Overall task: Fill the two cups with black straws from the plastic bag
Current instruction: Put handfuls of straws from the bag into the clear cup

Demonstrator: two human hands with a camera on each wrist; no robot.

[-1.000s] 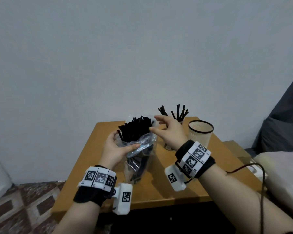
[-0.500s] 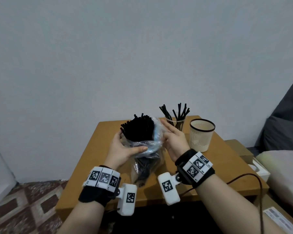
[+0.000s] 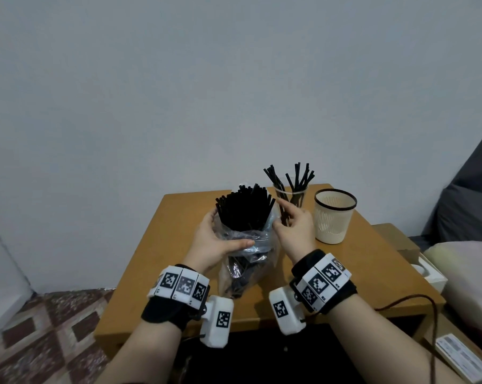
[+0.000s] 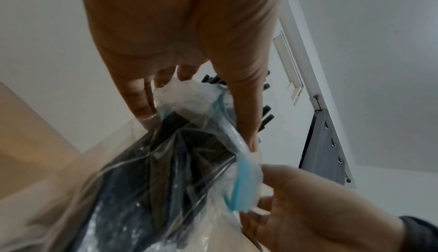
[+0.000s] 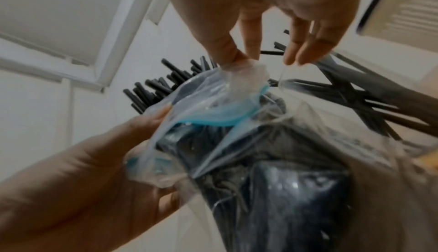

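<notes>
A clear plastic bag [image 3: 248,245] with a blue zip strip stands on the wooden table [image 3: 367,278], its rim rolled down. A thick bundle of black straws [image 3: 244,209] sticks out of its top. My left hand [image 3: 220,239] grips the bag round its left side, thumb across the front [image 4: 246,124]. My right hand [image 3: 288,221] is at the bag's right edge, where thumb and forefinger pinch the plastic rim [image 5: 241,68]. Just behind stands a clear cup [image 3: 291,199] holding several straws. To its right is a cream mesh cup [image 3: 334,217] with a black rim; I see no straws in it.
A dark cable [image 3: 406,302] trails from my right wrist over the table's right front corner. Right of the table lie a white box [image 3: 428,273] and dark fabric [image 3: 472,195]. A plain wall rises behind the table, and patterned floor tiles [image 3: 48,333] show at the left.
My right hand came down from above the straw tops to the bag's right edge and took hold of the plastic rim. The left hand kept its grip on the bag.
</notes>
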